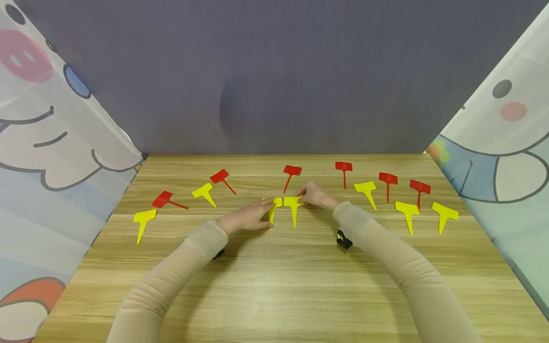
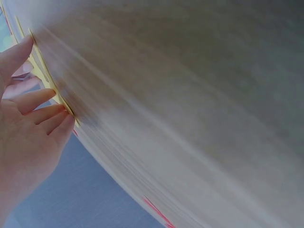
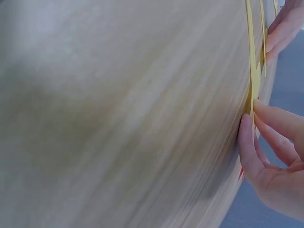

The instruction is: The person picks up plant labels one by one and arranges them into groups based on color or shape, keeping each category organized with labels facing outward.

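Yellow tags (image 1: 407, 208), red tags (image 1: 388, 178) on woodgrain table (image 1: 274, 295)

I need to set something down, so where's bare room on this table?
The widest patch is the front of the table, between left sleeve and right sleeve. Another lies outside the left sleeve, before the leftmost yellow tag. It's crowded where the left hand and right hand touch yellow tags, and at back right, among six tags.

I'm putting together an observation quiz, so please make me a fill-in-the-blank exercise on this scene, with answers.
The right hand pinches a T-shaped tag coloured ____.
In the head view, the visible red tags number ____.
The tabletop has a ____-grain pattern.

Missing words: yellow; six; wood.
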Demonstrator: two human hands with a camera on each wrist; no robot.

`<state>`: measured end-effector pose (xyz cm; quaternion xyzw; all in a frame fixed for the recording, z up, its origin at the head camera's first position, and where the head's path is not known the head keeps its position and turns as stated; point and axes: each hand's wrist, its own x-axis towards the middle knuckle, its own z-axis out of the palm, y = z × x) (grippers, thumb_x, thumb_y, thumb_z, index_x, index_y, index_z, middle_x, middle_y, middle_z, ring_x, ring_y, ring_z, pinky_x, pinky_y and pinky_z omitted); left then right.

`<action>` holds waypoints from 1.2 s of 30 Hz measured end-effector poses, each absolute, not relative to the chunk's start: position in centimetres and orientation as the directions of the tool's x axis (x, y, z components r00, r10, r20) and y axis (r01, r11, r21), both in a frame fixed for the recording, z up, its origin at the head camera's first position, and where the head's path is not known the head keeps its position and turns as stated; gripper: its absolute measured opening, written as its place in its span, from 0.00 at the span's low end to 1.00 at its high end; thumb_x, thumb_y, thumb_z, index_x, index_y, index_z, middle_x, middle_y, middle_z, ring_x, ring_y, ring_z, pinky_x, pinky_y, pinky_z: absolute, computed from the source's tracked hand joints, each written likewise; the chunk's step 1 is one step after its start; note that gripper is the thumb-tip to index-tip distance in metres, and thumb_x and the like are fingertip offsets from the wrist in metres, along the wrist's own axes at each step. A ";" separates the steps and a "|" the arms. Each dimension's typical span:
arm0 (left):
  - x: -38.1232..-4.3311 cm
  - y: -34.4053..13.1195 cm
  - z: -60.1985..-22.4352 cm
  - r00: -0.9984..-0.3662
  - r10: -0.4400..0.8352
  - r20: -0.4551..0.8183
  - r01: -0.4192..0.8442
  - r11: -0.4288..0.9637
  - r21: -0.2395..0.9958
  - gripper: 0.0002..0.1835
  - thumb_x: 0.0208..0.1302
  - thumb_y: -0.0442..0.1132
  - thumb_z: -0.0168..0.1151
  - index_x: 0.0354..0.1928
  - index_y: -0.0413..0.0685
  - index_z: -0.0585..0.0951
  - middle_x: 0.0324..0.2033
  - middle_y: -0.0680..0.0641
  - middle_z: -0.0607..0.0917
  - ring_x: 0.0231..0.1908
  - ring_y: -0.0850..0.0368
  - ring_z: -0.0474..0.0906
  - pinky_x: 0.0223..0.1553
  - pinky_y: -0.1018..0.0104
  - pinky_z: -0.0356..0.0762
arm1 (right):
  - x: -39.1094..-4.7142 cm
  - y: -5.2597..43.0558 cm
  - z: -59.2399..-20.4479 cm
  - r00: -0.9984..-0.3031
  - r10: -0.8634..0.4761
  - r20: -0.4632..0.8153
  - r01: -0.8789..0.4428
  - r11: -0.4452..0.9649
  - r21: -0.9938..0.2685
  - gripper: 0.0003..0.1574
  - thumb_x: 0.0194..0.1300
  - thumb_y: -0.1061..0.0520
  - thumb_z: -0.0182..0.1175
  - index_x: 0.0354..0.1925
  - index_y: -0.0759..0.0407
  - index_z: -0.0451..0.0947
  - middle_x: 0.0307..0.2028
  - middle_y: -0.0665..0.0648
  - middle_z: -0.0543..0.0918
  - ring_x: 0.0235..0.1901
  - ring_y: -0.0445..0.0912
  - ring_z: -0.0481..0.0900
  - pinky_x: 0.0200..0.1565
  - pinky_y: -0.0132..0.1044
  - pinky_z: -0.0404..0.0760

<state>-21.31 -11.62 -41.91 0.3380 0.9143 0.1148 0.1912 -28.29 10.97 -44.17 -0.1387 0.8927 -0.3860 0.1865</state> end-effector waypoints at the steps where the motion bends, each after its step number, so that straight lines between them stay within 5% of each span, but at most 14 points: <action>1: -21.3 -11.6 -41.9 -0.698 0.663 -0.271 0.575 0.744 0.339 0.37 0.60 0.49 0.55 0.64 0.35 0.56 0.67 0.40 0.46 0.65 0.46 0.46 0.63 0.58 0.50 | -29.3 11.1 -45.5 -0.888 -0.398 -0.228 -0.120 0.681 -0.722 0.13 0.48 0.67 0.65 0.37 0.67 0.81 0.36 0.62 0.80 0.27 0.48 0.78 0.28 0.35 0.80; 5: -21.3 -11.6 -41.9 -0.695 0.664 -0.275 0.576 0.743 0.340 0.37 0.60 0.49 0.55 0.64 0.36 0.56 0.67 0.40 0.46 0.65 0.46 0.46 0.63 0.58 0.49 | -37.8 13.6 -58.6 -0.871 -0.484 -0.084 -0.307 0.670 -0.675 0.14 0.41 0.55 0.71 0.32 0.50 0.84 0.31 0.50 0.82 0.27 0.41 0.76 0.27 0.33 0.77; 10: -21.3 -11.5 -41.9 -0.692 0.665 -0.280 0.580 0.743 0.334 0.36 0.60 0.49 0.55 0.64 0.35 0.56 0.66 0.39 0.47 0.65 0.46 0.46 0.63 0.58 0.49 | -44.2 15.4 -68.1 -0.858 -0.513 -0.034 -0.384 0.684 -0.620 0.18 0.35 0.46 0.74 0.31 0.37 0.81 0.31 0.43 0.81 0.31 0.39 0.76 0.31 0.34 0.76; 13: -21.3 -11.4 -41.7 -0.687 0.668 -0.285 0.585 0.742 0.328 0.36 0.60 0.48 0.55 0.64 0.34 0.56 0.66 0.38 0.47 0.65 0.46 0.46 0.63 0.58 0.49 | -42.7 15.3 -66.0 -0.855 -0.519 -0.009 -0.406 0.680 -0.611 0.17 0.39 0.47 0.72 0.33 0.40 0.82 0.32 0.44 0.81 0.32 0.40 0.76 0.31 0.34 0.76; 20: -21.3 -11.3 -41.7 -0.690 0.660 -0.298 0.577 0.750 0.324 0.36 0.60 0.48 0.55 0.64 0.35 0.55 0.66 0.39 0.46 0.65 0.47 0.46 0.63 0.59 0.49 | -30.3 12.6 -47.5 -0.871 -0.489 -0.040 -0.329 0.642 -0.693 0.17 0.49 0.59 0.66 0.39 0.65 0.79 0.34 0.60 0.81 0.33 0.49 0.77 0.33 0.37 0.76; 23: -21.3 -11.3 -41.8 -0.692 0.656 -0.301 0.573 0.753 0.324 0.37 0.60 0.48 0.55 0.64 0.35 0.55 0.66 0.39 0.46 0.65 0.47 0.46 0.63 0.59 0.49 | -26.7 12.0 -42.4 -0.890 -0.449 -0.075 -0.276 0.662 -0.697 0.16 0.53 0.65 0.60 0.42 0.71 0.76 0.37 0.65 0.80 0.36 0.52 0.76 0.35 0.39 0.76; 36: -21.3 -11.3 -41.5 -0.688 0.656 -0.310 0.574 0.754 0.320 0.36 0.61 0.48 0.54 0.64 0.34 0.55 0.66 0.39 0.46 0.65 0.47 0.46 0.63 0.59 0.49 | -24.9 14.0 -39.9 -0.897 -0.439 -0.058 -0.267 0.641 -0.719 0.18 0.57 0.65 0.56 0.45 0.75 0.73 0.38 0.69 0.78 0.36 0.55 0.76 0.35 0.40 0.76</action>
